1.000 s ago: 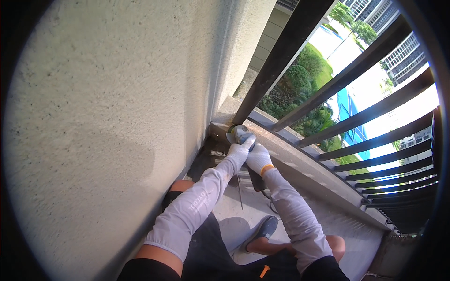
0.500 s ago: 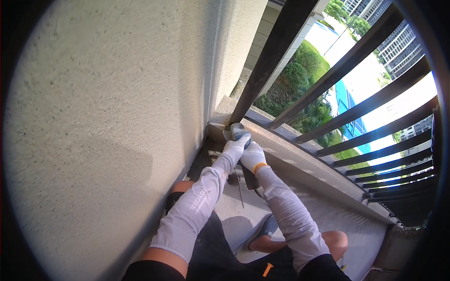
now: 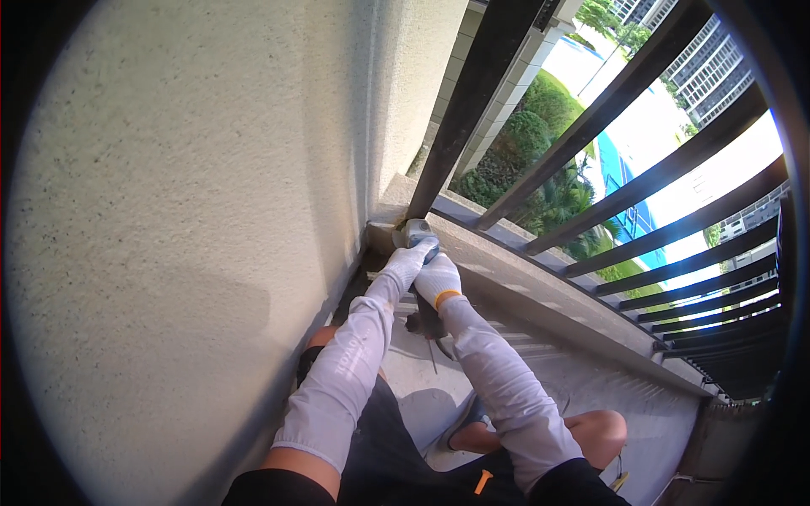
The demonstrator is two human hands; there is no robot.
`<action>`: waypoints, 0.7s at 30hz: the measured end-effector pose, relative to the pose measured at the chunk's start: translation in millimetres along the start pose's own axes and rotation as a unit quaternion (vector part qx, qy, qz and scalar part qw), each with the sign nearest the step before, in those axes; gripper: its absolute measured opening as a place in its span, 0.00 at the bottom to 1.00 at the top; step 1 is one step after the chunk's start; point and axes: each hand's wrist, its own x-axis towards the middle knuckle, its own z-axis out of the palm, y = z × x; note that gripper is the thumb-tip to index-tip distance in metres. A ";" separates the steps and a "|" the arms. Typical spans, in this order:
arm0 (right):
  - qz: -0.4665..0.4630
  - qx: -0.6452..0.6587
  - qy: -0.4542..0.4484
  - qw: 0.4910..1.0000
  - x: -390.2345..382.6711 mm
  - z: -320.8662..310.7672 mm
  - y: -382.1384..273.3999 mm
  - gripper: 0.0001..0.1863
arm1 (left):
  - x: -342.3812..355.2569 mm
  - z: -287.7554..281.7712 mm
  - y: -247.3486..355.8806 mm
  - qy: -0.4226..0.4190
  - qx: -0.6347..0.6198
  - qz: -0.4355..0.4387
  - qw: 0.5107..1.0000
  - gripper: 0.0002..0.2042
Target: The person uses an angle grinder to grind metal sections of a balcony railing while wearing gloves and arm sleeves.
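Held a handheld power tool with a silver-grey head and a long dark body (image 3: 416,228) low in the corner, near the foot of a straight black metal railing bar (image 3: 478,97). Could not tell contact from a narrow gap between head and bar. Judged rigid and fairly heavy, densest toward the head, hard-shelled rather than fragile, and apt to twist in a loose grip. Seemed best gripped just behind the head and again around the body, clear of the front end, with knitted fabric likely to limit slipping on smooth casing. Had both hands close together and clamped on the tool: the left hand (image 3: 409,261), white-gloved, just behind the head; the right hand (image 3: 439,277), in a white glove with an orange cuff, lower and to the right. Could not make out every finger. Saw beside them a low, pale concrete ledge (image 3: 506,268), and leftward a rough cream-coloured wall (image 3: 186,211). Noticed below a dark, curved cord-like strip (image 3: 445,347). Beyond the railing, made out rounded green shrubs (image 3: 525,135).
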 end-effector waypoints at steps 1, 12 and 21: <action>0.007 0.004 0.006 1.000 0.0 -3.3 4.4 0.31 | 0.6 6.3 -0.6 -0.007 0.001 -0.002 1.000 0.38; 0.009 -0.007 -0.012 1.000 4.8 4.2 -8.8 0.26 | 9.9 -11.4 3.0 -0.048 -0.018 0.040 0.998 0.38; 0.001 -0.009 -0.013 1.000 4.6 22.9 -17.4 0.28 | 4.7 -36.2 7.7 -0.027 0.073 0.038 0.996 0.40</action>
